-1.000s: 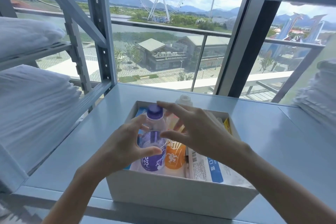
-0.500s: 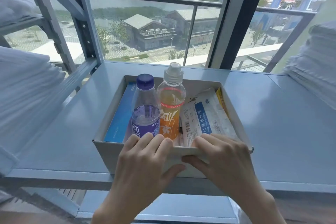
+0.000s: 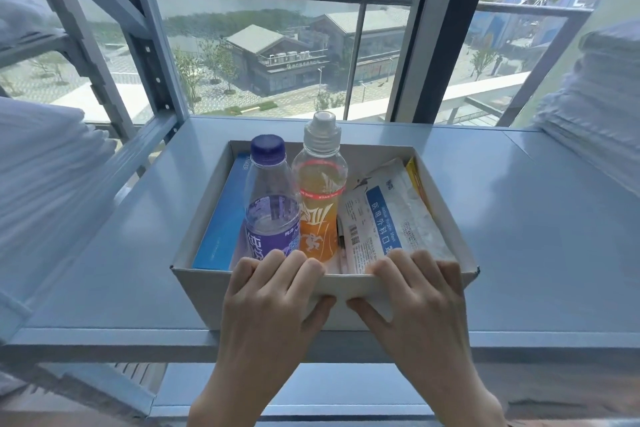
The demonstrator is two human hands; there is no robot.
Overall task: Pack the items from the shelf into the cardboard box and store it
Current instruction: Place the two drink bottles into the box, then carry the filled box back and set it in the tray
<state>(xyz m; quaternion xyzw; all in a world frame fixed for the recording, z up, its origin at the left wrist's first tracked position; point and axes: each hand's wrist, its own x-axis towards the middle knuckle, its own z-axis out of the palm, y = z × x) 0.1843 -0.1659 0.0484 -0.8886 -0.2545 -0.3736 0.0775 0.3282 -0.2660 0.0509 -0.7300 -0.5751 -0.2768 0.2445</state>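
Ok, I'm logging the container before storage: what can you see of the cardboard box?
The cardboard box is pale grey, shallow, rectangular and open-topped. It sits on the grey shelf, at its front edge. The left hand and right hand grip its near wall, fingers over the rim, thumbs outside. Inside stand a purple bottle and an orange bottle, between a blue carton and a mask packet.

Box [image 3: 194, 284]: white cardboard. Shelf [image 3: 519, 236]: pale blue-grey metal. Left bottle [image 3: 272, 204]: purple cap, purple label, white lettering. Right bottle [image 3: 320, 198]: white cap, orange drink. Packet [image 3: 391, 215]: white, blue stripe. Flat carton [image 3: 221, 218]: blue.
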